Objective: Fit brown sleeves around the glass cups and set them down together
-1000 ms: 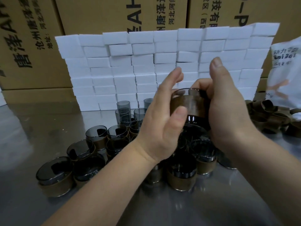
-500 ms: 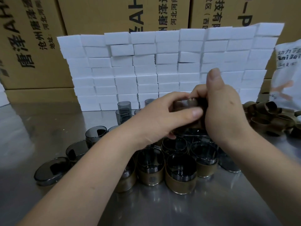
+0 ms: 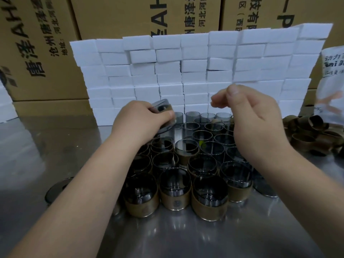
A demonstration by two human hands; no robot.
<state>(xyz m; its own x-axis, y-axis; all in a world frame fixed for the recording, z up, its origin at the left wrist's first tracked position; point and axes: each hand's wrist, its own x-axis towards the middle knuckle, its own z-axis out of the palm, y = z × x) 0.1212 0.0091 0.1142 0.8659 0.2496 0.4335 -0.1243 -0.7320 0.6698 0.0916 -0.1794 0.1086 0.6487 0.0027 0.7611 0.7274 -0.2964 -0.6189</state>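
My left hand (image 3: 138, 123) grips a smoky glass cup with a brown sleeve (image 3: 163, 110), tilted, above the far left of the cup cluster. My right hand (image 3: 251, 118) hovers over the cluster's right side, fingers loosely curled, holding nothing. Several sleeved cups (image 3: 176, 190) stand packed together on the steel table in front of me. Behind them stand several bare glass cups (image 3: 202, 136).
A pile of loose brown sleeves (image 3: 312, 135) lies at the right. A wall of white foam blocks (image 3: 195, 71) stands behind the cups, with cardboard boxes (image 3: 37, 53) beyond it. A white bag (image 3: 331, 86) leans at the far right. A dark round disc (image 3: 57, 189) lies left on the steel table (image 3: 46, 155).
The right hand has let go of the sleeved cup and drawn back to the right. The left hand has carried the cup left and down toward the cluster.
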